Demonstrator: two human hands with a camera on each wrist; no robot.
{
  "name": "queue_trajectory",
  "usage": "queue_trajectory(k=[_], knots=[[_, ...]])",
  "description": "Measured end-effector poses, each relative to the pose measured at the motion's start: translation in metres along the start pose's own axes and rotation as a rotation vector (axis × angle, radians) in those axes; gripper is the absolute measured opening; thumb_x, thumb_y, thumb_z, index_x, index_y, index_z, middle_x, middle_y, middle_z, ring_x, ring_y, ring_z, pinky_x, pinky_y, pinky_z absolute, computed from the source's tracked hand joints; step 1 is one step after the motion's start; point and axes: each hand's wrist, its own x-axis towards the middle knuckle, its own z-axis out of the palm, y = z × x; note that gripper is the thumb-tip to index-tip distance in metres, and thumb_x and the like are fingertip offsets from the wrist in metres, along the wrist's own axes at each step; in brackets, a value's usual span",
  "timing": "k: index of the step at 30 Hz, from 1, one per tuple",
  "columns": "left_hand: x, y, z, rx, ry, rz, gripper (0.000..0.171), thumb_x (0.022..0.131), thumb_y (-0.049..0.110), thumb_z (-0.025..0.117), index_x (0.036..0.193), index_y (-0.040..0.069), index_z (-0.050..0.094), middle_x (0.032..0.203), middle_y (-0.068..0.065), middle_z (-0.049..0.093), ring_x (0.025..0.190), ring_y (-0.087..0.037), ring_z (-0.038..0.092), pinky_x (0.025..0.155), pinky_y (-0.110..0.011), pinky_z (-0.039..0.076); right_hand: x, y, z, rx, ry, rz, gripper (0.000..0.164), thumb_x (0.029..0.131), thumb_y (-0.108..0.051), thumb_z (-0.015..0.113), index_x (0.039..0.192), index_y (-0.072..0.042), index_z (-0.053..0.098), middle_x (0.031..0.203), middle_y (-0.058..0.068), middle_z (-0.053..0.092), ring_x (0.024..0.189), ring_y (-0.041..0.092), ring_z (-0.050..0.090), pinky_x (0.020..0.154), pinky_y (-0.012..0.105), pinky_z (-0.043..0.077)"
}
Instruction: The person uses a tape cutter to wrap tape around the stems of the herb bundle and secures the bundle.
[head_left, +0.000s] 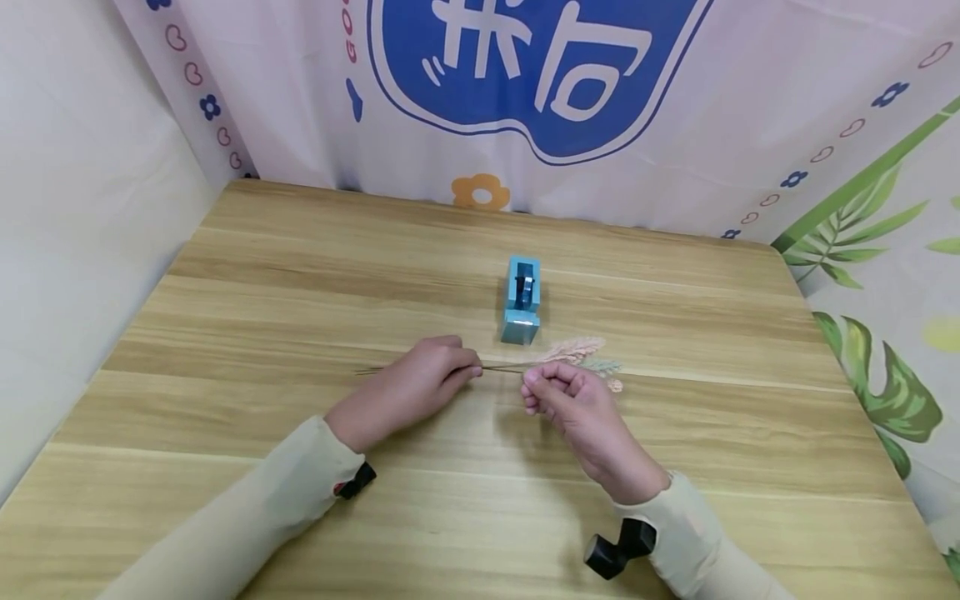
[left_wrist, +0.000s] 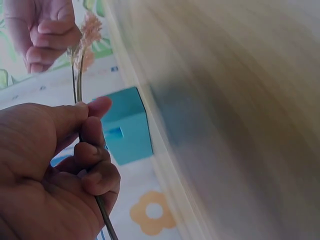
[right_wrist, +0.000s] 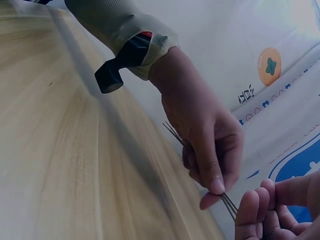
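Note:
In the head view my left hand (head_left: 427, 371) grips the thin brown stems (head_left: 502, 367) of several dried flower sprigs, thumb against the curled fingers. The stem ends poke out to the left, past my wrist. To the right lie the heads: a pink plume (head_left: 576, 348), a pale green one (head_left: 600, 366) and a small peach tuft (head_left: 615, 385). My right hand (head_left: 577, 412) is close by, its fingers curled and thumb meeting forefinger right at the stems, partly covering the sprigs. I cannot tell what, if anything, sits in that pinch. Behind the stems stands a blue tape dispenser (head_left: 521, 325).
The wood-grain table (head_left: 262, 333) spreads around both hands. A printed curtain (head_left: 300, 100) hangs along its back edge, with a leaf-patterned cloth (head_left: 885, 333) on the right and a white one (head_left: 90, 167) on the left. Black wrist cameras (head_left: 622, 548) sit at the sleeves.

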Motion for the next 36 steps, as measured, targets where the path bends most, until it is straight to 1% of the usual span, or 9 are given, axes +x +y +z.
queue_trajectory(k=[3, 10, 12, 15, 19, 24, 29, 34, 36], knots=[[0.005, 0.007, 0.003, -0.003, 0.012, 0.006, 0.017, 0.106, 0.016, 0.063, 0.108, 0.008, 0.078, 0.082, 0.001, 0.06, 0.072, -0.01, 0.048, 0.067, -0.023, 0.045, 0.001, 0.002, 0.001, -0.001, -0.008, -0.008, 0.008, 0.105, -0.003, 0.059, 0.1, -0.002, 0.066, 0.086, -0.005, 0.072, 0.081, 0.006, 0.066, 0.079, 0.019, 0.058], [0.016, 0.019, 0.011, -0.023, 0.053, 0.049, 0.017, 0.106, 0.014, 0.063, 0.103, 0.007, 0.077, 0.081, 0.0, 0.057, 0.072, -0.011, 0.046, 0.065, -0.021, 0.043, 0.002, 0.006, 0.002, 0.015, -0.019, -0.013, 0.014, 0.105, -0.003, 0.058, 0.095, -0.008, 0.066, 0.085, -0.005, 0.071, 0.079, 0.006, 0.065, 0.076, 0.019, 0.058], [0.019, 0.023, 0.012, -0.028, 0.062, 0.053, 0.017, 0.106, 0.014, 0.063, 0.102, 0.007, 0.077, 0.082, 0.0, 0.057, 0.073, -0.011, 0.047, 0.065, -0.021, 0.044, 0.002, 0.007, 0.001, 0.02, -0.022, -0.016, 0.014, 0.105, -0.002, 0.057, 0.095, -0.007, 0.066, 0.084, -0.005, 0.071, 0.078, 0.005, 0.065, 0.076, 0.019, 0.058], [0.021, 0.028, 0.014, -0.023, 0.09, 0.082, 0.015, 0.105, 0.013, 0.064, 0.102, 0.007, 0.077, 0.084, -0.001, 0.059, 0.075, -0.012, 0.048, 0.067, -0.021, 0.045, 0.002, 0.008, 0.001, 0.03, -0.02, -0.017, 0.015, 0.105, -0.002, 0.057, 0.095, -0.008, 0.067, 0.084, -0.005, 0.072, 0.078, 0.005, 0.065, 0.075, 0.019, 0.058], [0.022, 0.032, 0.015, -0.007, 0.12, 0.104, 0.015, 0.105, 0.013, 0.064, 0.102, 0.007, 0.078, 0.087, -0.002, 0.061, 0.077, -0.012, 0.049, 0.068, -0.022, 0.045, 0.002, 0.008, 0.0, 0.041, -0.018, -0.015, 0.016, 0.105, -0.001, 0.057, 0.095, -0.008, 0.068, 0.084, -0.005, 0.072, 0.078, 0.005, 0.065, 0.075, 0.019, 0.058], [0.02, 0.035, 0.015, 0.019, 0.136, 0.114, 0.014, 0.104, 0.012, 0.066, 0.102, 0.006, 0.078, 0.087, -0.002, 0.062, 0.078, -0.012, 0.05, 0.07, -0.023, 0.046, 0.002, 0.009, 0.0, 0.048, -0.02, -0.018, 0.018, 0.105, 0.0, 0.057, 0.094, -0.009, 0.068, 0.084, -0.005, 0.073, 0.078, 0.005, 0.066, 0.075, 0.019, 0.058], [0.019, 0.035, 0.016, 0.035, 0.154, 0.126, 0.013, 0.103, 0.011, 0.066, 0.102, 0.005, 0.078, 0.091, -0.003, 0.065, 0.081, -0.013, 0.054, 0.073, -0.025, 0.051, 0.003, 0.009, 0.0, 0.046, -0.019, -0.015, 0.019, 0.105, -0.001, 0.057, 0.094, -0.01, 0.069, 0.083, -0.006, 0.073, 0.077, 0.005, 0.066, 0.075, 0.019, 0.058], [0.017, 0.036, 0.016, 0.035, 0.155, 0.124, 0.013, 0.103, 0.011, 0.066, 0.104, 0.005, 0.078, 0.097, -0.004, 0.069, 0.086, -0.015, 0.058, 0.078, -0.03, 0.056, 0.004, 0.011, 0.001, 0.032, -0.003, -0.009, 0.015, 0.105, -0.001, 0.058, 0.096, -0.006, 0.068, 0.083, -0.006, 0.073, 0.077, 0.005, 0.066, 0.075, 0.019, 0.058], [0.017, 0.036, 0.016, 0.037, 0.155, 0.125, 0.014, 0.104, 0.011, 0.066, 0.104, 0.005, 0.078, 0.097, -0.004, 0.069, 0.087, -0.015, 0.059, 0.079, -0.03, 0.056, 0.004, 0.011, 0.001, 0.022, 0.004, -0.009, 0.012, 0.105, -0.002, 0.058, 0.098, -0.003, 0.068, 0.082, -0.006, 0.073, 0.077, 0.005, 0.066, 0.075, 0.019, 0.058]])
